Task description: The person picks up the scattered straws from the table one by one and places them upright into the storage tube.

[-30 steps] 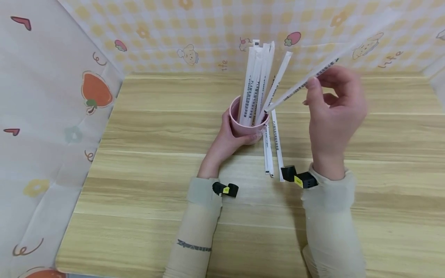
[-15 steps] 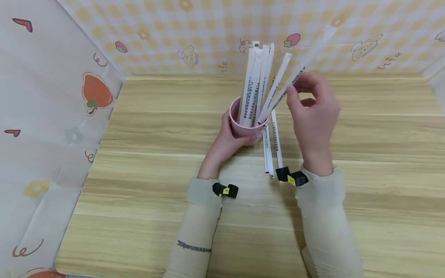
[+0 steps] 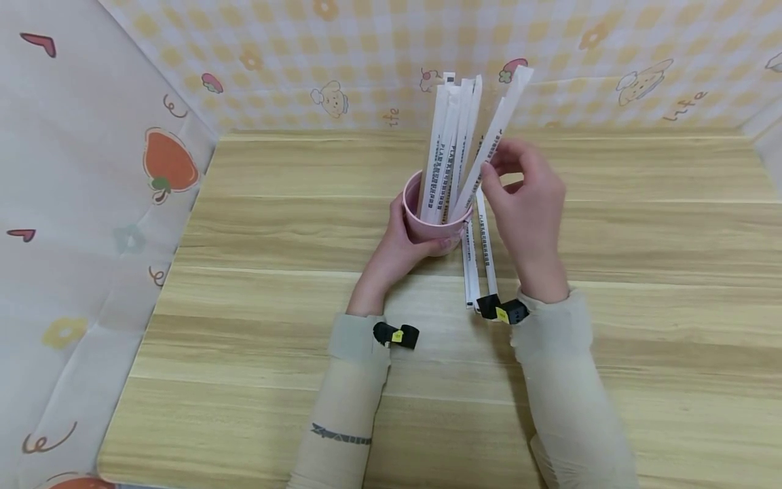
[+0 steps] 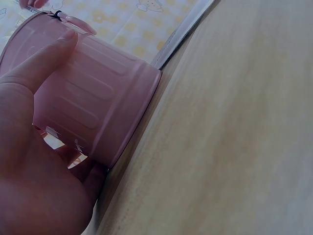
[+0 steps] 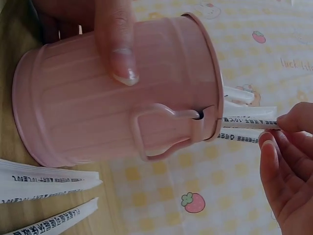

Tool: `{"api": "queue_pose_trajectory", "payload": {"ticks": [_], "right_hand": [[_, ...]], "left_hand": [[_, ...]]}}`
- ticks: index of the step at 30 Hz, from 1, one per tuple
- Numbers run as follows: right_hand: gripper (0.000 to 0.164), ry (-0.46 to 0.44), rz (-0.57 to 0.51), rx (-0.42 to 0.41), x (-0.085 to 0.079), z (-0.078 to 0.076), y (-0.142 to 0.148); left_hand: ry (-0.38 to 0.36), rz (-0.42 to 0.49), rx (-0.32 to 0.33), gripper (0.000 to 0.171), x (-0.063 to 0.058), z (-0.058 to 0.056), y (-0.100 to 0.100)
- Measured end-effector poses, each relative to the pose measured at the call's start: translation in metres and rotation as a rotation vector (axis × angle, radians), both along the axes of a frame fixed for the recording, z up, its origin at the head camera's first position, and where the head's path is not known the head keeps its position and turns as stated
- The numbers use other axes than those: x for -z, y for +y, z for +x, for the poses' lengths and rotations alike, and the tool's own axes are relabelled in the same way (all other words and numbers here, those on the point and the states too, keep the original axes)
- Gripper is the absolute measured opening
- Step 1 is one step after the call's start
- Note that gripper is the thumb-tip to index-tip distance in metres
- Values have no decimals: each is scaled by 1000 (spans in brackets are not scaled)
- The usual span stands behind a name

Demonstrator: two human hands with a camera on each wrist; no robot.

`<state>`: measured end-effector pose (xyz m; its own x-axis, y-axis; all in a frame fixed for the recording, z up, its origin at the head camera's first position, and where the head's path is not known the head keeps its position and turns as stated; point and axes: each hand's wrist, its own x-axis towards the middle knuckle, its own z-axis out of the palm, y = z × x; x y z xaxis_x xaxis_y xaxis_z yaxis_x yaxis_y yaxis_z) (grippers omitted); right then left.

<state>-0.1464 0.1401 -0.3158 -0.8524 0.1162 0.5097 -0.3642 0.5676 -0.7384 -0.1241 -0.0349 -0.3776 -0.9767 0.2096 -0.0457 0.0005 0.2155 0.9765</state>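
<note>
My left hand (image 3: 397, 241) wraps round a pink ribbed metal pail (image 5: 161, 93) standing upright on the table, with its thumb across the near side. Several paper-wrapped straws (image 3: 449, 149) stand in the pail and stick up well above its rim. Between thumb and index finger, my right hand (image 3: 531, 197) pinches another wrapped straw (image 3: 513, 95). That straw leans to the right, its lower end inside the pail's mouth, close alongside another leaning straw. In the right wrist view a small wire handle (image 5: 139, 132) shows on the pail's side.
Several wrapped straws (image 3: 471, 272) lie on the wooden table (image 3: 275, 238) just right of the pail, partly under the right wrist's camera (image 3: 501, 310). A patterned cloth wall (image 3: 366, 41) rises behind the table, and another (image 3: 91, 238) stands at the left.
My right hand has moved left toward the pail with the straw. The straw's lower end has gone from the rim into the pail, and it stands steeper now. My left hand stays put.
</note>
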Motion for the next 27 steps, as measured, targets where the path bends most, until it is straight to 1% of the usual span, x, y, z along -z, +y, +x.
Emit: {"api": "queue_pose_trajectory", "payload": {"ticks": [6, 9, 19, 27], "right_hand": [[26, -54, 28, -14, 4, -1, -2], [27, -73, 40, -24, 7, -2, -3], [24, -81, 53, -55, 16, -6, -3], [26, -148, 87, -39, 21, -9, -2]], "left_hand": [[-17, -20, -15, 101, -2, 2, 0], [-20, -10, -14, 102, -2, 1, 0], [-8, -14, -5, 102, 0, 1, -1], [-3, -7, -2, 102, -1, 0, -1]]}}
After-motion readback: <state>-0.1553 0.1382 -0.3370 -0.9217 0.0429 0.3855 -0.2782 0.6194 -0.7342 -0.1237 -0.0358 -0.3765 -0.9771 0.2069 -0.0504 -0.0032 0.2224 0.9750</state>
